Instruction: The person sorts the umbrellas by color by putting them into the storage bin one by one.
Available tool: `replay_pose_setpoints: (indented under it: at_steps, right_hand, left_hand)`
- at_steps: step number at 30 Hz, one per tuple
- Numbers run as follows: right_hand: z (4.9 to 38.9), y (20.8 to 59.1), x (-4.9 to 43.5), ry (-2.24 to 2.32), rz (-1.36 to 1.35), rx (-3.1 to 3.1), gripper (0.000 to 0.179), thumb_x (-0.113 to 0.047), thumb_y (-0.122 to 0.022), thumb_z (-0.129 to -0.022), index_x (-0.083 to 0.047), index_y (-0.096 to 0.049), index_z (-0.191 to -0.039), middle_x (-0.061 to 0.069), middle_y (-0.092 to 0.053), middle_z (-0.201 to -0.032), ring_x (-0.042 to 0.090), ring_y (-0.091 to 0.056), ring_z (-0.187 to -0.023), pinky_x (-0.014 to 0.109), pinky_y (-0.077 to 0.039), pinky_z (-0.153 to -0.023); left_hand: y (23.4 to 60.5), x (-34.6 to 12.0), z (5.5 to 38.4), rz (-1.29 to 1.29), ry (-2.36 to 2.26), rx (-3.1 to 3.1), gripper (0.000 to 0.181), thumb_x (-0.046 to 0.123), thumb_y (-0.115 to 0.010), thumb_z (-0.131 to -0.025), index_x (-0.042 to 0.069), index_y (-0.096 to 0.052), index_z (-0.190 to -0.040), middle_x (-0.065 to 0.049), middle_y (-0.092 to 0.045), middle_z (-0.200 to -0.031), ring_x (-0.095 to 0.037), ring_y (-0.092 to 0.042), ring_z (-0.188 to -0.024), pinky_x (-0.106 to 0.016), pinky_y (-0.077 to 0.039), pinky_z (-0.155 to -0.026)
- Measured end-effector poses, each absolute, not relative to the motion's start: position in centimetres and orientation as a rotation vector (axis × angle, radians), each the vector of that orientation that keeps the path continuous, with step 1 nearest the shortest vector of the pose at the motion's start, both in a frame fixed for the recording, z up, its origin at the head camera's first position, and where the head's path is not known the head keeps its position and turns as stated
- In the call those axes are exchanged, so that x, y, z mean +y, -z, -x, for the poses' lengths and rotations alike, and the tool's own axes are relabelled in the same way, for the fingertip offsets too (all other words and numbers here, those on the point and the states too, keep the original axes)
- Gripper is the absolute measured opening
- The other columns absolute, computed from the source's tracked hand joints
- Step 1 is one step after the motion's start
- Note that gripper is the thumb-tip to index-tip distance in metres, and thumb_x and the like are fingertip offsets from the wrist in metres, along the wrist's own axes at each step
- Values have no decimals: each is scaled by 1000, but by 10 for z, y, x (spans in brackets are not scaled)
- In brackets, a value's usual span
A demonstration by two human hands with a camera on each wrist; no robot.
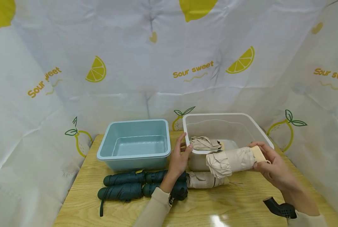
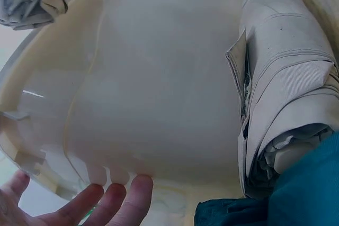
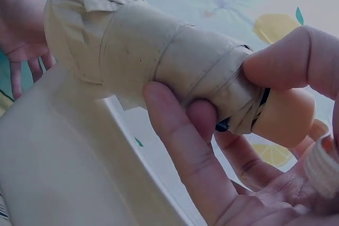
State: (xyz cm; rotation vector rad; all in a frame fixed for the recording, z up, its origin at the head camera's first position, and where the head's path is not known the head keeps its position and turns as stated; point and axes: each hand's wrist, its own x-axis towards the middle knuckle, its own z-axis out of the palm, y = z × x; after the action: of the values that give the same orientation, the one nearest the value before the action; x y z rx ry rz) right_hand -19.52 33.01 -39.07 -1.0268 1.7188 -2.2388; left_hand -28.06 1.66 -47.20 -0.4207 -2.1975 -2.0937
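A folded beige umbrella (image 1: 233, 160) is in my right hand (image 1: 275, 168), with thumb and fingers gripping it around the handle end. It is held above the front rim of the white bin (image 1: 225, 116), its fabric end pointing left. The right wrist view shows the umbrella (image 3: 143, 51) wrapped with its strap, and a cord loop at the handle. My left hand (image 1: 178, 159) touches the bin's front left corner; in the left wrist view its extended fingers (image 2: 139, 197) meet the outer wall. Inside the bin lies another beige umbrella (image 1: 204, 143).
A light blue bin (image 1: 134, 156) stands left of the white one. In front of them, several dark green umbrellas (image 1: 120, 191) lie in two rows on the wooden table (image 1: 81, 189), partly hidden by my left arm. One more beige umbrella (image 1: 201, 180) lies beside them, before the white bin.
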Motion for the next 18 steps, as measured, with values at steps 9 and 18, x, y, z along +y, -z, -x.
replay_pose_setpoints:
  at_steps: [9, 18]
  right_hand:
    - [199, 381, 334, 2181, 1018, 1781, 66, 30, -25, -88, -3, -38, -144, 5, -49, -139, 13, -62, -108, 31, -61, -86]
    - [203, 374, 335, 2146, 1010, 1771, 61, 29, -26, -90, -1, -35, -142, 7, -49, -137, 13, -62, -111, 31, -60, -88]
  left_hand:
    - [472, 17, 281, 414, 2080, -2208, 57, 43, -58, -102, 47, -37, -154, -15, -60, -140, -31, -64, -118, -52, -62, -83]
    - [472, 17, 281, 416, 2089, -2206, 57, 42, -58, -102, 45, -36, -155, -17, -59, -140, -32, -64, -118, -51, -62, -83]
